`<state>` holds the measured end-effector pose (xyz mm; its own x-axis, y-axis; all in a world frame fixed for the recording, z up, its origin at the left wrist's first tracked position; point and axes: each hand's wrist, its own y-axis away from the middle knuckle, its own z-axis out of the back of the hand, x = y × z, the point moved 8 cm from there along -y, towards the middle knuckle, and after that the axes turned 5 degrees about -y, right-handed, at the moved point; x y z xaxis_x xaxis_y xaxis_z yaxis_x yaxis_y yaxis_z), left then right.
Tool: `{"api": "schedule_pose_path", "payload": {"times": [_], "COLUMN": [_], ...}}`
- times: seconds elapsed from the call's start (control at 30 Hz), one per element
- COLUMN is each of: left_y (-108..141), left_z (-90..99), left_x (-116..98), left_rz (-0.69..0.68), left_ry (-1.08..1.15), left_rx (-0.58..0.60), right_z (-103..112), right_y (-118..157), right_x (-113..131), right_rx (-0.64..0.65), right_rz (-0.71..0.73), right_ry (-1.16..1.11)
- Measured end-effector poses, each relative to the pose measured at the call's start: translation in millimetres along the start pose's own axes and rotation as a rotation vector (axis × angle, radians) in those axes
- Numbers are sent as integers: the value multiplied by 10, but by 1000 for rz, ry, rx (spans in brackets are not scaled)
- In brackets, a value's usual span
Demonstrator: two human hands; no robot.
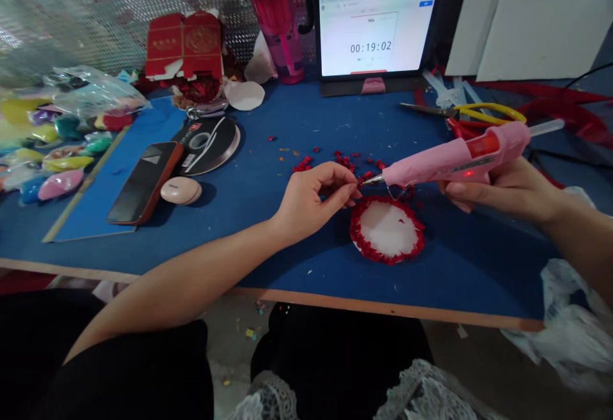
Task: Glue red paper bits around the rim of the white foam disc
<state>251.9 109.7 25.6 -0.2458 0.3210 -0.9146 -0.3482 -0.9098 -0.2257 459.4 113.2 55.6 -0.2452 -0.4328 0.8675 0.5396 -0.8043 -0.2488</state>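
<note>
A pink hot glue gun [431, 159] with a red light on its side rests in my right hand [514, 193], fingers wrapped around the handle. Its metal nozzle points left and meets the fingertips of my left hand [318, 196]. Those fingers are pinched together; the small thing between them, perhaps a red scrap, is too hidden to make out. Just below the nozzle lies a white disc [385, 228] with a ring of crumpled red pieces [414, 247] around its rim. Loose red scraps [342, 159] are scattered behind my left hand.
A tablet [378, 30] stands at the back beside a pink tumbler [280, 30]. Yellow-handled scissors [488, 112] lie behind the glue gun. Leftward are a ribbon spool [211, 145], a phone [146, 180], a pale oval case [181, 190], a torn red box [186, 46] and bagged colourful lumps [62, 129].
</note>
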Motion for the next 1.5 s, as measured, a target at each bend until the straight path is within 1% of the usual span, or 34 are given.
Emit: {"api": "schedule_pose_path", "payload": {"times": [0.43, 0.6, 0.7, 0.77, 0.87, 0.93, 0.97, 1.1, 1.17, 1.2, 1.27, 1.33, 1.37, 1.4, 1.43, 1.5], "left_y": [-2, -5, 3, 12, 21, 20, 21, 63, 96, 106, 106, 95, 99, 118, 153, 271], "left_z": [-6, -6, -6, -2, 25, 67, 93, 165, 172, 170, 152, 130, 119, 106, 87, 36], "left_x": [15, -17, -38, -49, -70, -116, -157, -381, -462, -481, -482, -465, -470, -495, -538, -650], "left_rz": [-14, -33, -21, -14, -29, -91, -144, -433, -554, -594, -634, -654, -680, -733, -812, -1030], "left_ry": [18, 47, 53, 47, 16, -48, -102, -362, -471, -520, -604, -663, -682, -705, -741, -839], "left_rx": [12, 13, 8, 2, -21, -52, -72, -164, -192, -197, -169, -117, -92, -77, -73, -100], "right_z": [0, 4, 14, 30, 81, 157, 209, 436, 536, 585, 658, 694, 705, 722, 757, 844], "right_y": [0, 0, 0, 7, 31, 50, 58, 66, 47, 35, 14, 17, 24, 31, 43, 86], "right_x": [-10, -1, 4, -23, -124, -191, -211, -242, -316, -374, -525, -653, -675, -661, -610, -432], "right_rx": [7, -3, -13, -21, -44, -101, -145, -337, -384, -393, -359, -300, -286, -300, -350, -496], "right_rz": [-8, -10, 4, -1, -57, -91, -94, -52, -100, -155, -306, -445, -474, -466, -425, -260], "right_ry": [2, 15, 19, 19, 60, 141, 197, 476, 638, 712, 805, 806, 787, 758, 729, 693]}}
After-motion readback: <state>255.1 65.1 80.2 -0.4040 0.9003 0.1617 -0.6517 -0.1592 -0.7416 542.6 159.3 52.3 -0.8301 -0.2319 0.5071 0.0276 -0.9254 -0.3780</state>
